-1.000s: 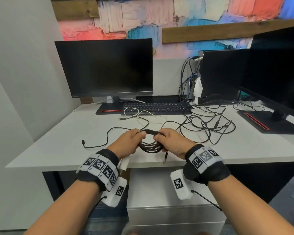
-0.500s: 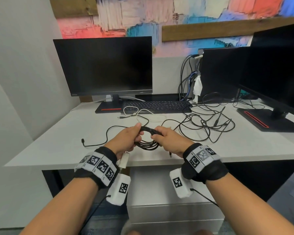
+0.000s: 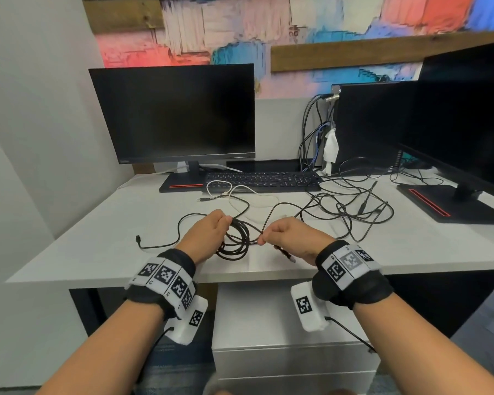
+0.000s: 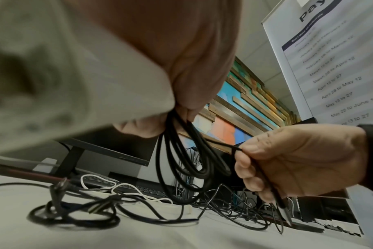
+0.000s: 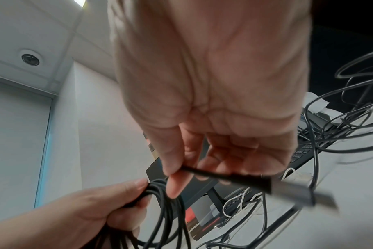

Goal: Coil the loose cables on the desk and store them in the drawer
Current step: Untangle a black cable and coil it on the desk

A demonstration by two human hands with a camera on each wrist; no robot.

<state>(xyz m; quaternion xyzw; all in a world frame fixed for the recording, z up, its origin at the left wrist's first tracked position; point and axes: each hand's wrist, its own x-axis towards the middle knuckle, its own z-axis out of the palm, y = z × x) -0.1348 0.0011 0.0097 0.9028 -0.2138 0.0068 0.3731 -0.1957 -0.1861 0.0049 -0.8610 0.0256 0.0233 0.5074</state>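
A black coiled cable [image 3: 234, 240] hangs over the white desk top [image 3: 97, 238]; beyond it a thin white cable [image 3: 240, 192], and black-and-white checked wristbands [image 3: 166, 277].

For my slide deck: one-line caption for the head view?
Left hand grips coiled black cable; right hand pinches its free end above white desk.

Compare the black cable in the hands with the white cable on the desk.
The black cable is gathered into loops; the white cable sprawls loose. The black cable is held by the left hand and right hand; the white cable lies untouched near the keyboard. Both are thin.
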